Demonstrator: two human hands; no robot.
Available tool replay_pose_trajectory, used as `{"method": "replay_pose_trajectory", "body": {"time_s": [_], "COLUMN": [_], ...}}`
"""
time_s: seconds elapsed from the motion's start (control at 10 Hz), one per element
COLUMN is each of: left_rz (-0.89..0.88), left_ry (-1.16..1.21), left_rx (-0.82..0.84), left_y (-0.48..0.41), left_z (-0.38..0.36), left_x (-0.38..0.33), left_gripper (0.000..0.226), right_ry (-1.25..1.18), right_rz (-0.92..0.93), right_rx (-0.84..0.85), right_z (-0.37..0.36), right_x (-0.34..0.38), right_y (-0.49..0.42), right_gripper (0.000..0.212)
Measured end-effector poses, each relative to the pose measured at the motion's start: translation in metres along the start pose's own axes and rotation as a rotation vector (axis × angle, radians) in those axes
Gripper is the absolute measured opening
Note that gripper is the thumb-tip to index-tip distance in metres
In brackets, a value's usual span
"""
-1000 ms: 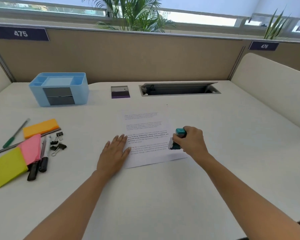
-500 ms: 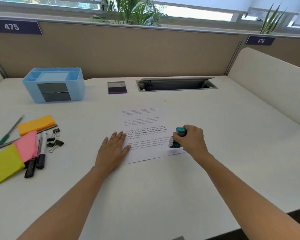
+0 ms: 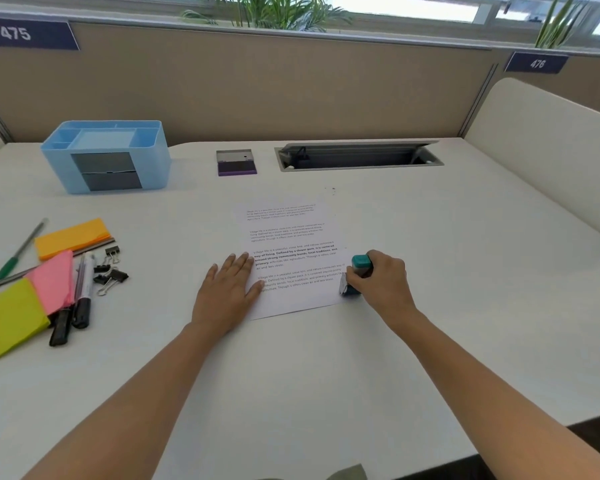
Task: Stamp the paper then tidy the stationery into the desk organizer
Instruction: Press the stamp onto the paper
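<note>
White table (image 3: 430,323), blue organizer (image 3: 108,157) sitting upper left. Paper (image 3: 291,233) is mid-frame. Left grip (image 3: 227,292) lies flat with straight fingers on the paper's left edge. Right grip (image 3: 383,282) is wrapped round the teal stamp (image 3: 360,266), base down at the paper's lower right corner. Notes (image 3: 70,237), pens (image 3: 84,289) and clips (image 3: 110,271) are far left.

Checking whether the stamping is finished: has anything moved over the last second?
Nothing visibly moved; only the view shifted slightly. The right hand still grips the stamp at the paper's lower right edge, and the left hand still lies flat on its left edge. The stationery and organizer lie untouched.
</note>
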State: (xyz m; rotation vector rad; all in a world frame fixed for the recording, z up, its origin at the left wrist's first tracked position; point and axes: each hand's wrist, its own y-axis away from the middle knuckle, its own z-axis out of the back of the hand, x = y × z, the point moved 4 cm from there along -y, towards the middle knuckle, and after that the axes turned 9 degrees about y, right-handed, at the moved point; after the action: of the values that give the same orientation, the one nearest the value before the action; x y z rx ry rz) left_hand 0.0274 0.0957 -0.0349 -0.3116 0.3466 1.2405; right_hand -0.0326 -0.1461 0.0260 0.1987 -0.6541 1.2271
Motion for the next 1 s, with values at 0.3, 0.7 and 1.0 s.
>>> {"method": "replay_pose_trajectory", "body": {"time_s": [0.3,0.7,1.0], "left_rz": [0.01,0.008,0.007], "left_ry": [-0.021,-0.029,-0.03], "left_rx": [0.004,-0.003,-0.017], "left_y": [0.0,0.001,0.001], "left_z": [0.0,0.0,0.0], "left_x": [0.0,-0.001,-0.001], "left_gripper": [0.058,0.058,0.058], "right_ry": [0.081,0.038,0.077], "right_rz": [0.01,0.024,0.012], "right_rx": [0.086,0.068,0.1], "right_z": [-0.002,-0.001,-0.002], "right_x": [0.004,0.001,0.002], "right_y": [-0.017,-0.008,-0.016], "right_gripper": [0.027,0.04,0.041]}}
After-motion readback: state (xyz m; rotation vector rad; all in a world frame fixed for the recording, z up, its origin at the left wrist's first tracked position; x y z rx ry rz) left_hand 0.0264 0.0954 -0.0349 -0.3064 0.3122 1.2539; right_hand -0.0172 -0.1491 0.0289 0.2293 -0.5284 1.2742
